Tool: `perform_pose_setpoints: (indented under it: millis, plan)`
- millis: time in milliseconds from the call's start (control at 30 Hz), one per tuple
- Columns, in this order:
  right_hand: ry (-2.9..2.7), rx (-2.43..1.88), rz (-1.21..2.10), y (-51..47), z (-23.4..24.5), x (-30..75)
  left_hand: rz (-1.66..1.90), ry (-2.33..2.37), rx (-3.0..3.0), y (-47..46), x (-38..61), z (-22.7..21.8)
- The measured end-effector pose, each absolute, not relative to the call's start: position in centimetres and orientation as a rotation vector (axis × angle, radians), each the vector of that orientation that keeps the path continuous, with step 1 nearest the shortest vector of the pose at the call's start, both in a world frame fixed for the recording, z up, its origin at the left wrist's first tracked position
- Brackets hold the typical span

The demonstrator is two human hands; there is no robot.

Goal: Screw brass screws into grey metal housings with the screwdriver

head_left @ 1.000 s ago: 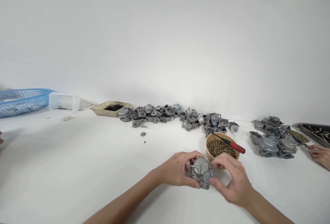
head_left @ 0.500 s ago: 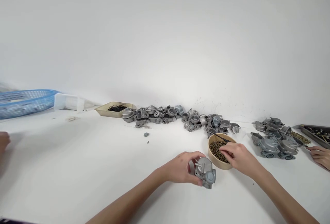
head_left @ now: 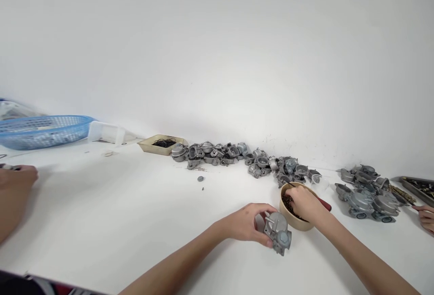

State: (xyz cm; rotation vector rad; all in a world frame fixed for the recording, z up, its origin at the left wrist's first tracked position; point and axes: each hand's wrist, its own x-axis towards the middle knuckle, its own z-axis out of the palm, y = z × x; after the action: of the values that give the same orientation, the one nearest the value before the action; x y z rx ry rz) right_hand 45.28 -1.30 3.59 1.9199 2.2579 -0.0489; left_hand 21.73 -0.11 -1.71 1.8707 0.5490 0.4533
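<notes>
My left hand (head_left: 249, 225) is closed around the side of a grey metal carburetor (head_left: 278, 231), holding it low above the white table. Its domed cover and a round blue-grey cap face me. Just right of it stands a tan bowl (head_left: 296, 225) of small brass-coloured screws (head_left: 288, 205). My right hand (head_left: 303, 202) reaches into the bowl with fingers drawn together, their tips hidden among the screws. A screwdriver with a red handle (head_left: 325, 204) lies along the far side of this hand, its dark shaft over the bowl; whether the hand grips it cannot be made out.
Grey carburetors (head_left: 217, 154) line the wall, with another group (head_left: 368, 200) at right. Farther left are a tray (head_left: 147, 145) of black rings, a white container (head_left: 105, 133) and a blue basket (head_left: 50, 139). Other people's hands (head_left: 16, 179) show at both edges.
My right hand has gone deeper into the bowl, and the screwdriver's red handle now shows. My left hand keeps the carburetor. At the left edge, another person's hand has come farther into view.
</notes>
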Motion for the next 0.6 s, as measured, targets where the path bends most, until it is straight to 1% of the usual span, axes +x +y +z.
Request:
perform_pose_setpoints:
  millis: [200,600]
  plan:
    - [2.354,1.89,-0.09,-1.4,3.8,45.4,0.438,0.559,1.889,0.0,21.8,-1.7]
    - [2.449,1.976,-0.093,-0.9,1.9,46.3,0.416,0.537,1.864,-0.2,21.8,-1.2]
